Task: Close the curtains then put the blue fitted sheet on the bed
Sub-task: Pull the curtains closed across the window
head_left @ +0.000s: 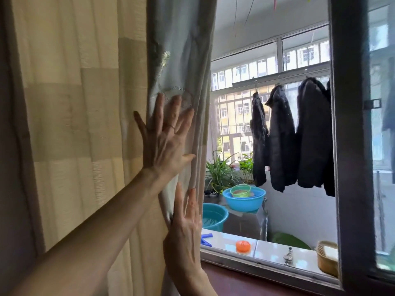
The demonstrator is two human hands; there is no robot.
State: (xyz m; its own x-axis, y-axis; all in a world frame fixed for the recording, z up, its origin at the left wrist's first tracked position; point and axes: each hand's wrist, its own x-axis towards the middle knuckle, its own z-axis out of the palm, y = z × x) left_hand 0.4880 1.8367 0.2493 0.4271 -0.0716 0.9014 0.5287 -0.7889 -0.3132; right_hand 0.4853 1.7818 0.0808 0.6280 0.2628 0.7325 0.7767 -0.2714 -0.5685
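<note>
A beige banded curtain (74,124) covers the left half of the view. Beside it hangs a pale grey sheer curtain (181,50), gathered at the window's left edge. My left hand (164,137) lies flat against the sheer curtain with fingers spread and straight. Below it, my right hand (186,227) presses the same curtain's lower edge with straight fingers. The window (267,60) to the right stands uncovered. Neither the bed nor the blue sheet is in view.
A dark window frame (350,146) stands upright at the right. On the sill (267,246) lie an orange lid, a blue clip and a wicker basket. Beyond it are teal basins, potted plants and several dark jackets on a rail.
</note>
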